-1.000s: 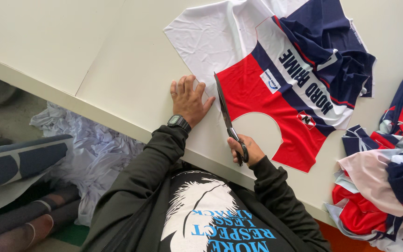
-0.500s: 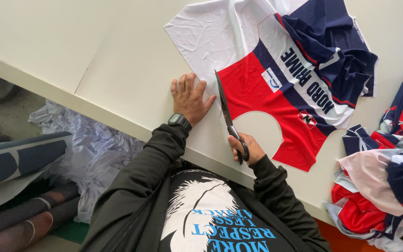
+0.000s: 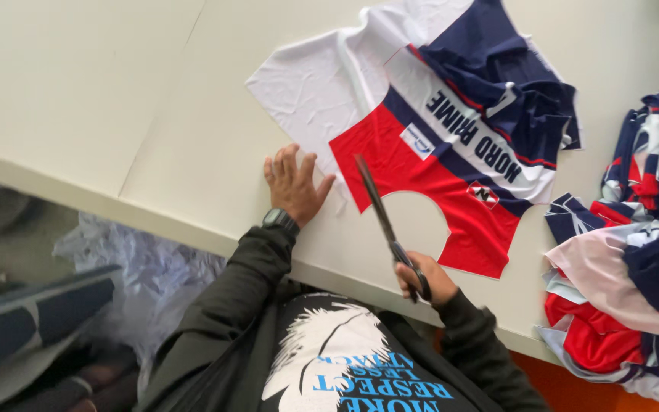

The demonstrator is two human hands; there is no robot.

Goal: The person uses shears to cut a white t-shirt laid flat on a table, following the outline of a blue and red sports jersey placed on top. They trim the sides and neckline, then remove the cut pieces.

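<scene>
The printed fabric panel (image 3: 451, 164) on the cream cutting table (image 3: 116, 99) runs in blocks: white at its far-left part, red nearest the scissors (image 3: 387, 225), then a navy stripe, a white band with dark lettering, and navy folds at the far end. The scissors are dark-bladed with black handles. Right of the panel, the pile of cut pieces (image 3: 627, 259) mixes navy, red, white and pale pink. The wristwatch (image 3: 280, 220) is black, the sleeves dark olive
</scene>
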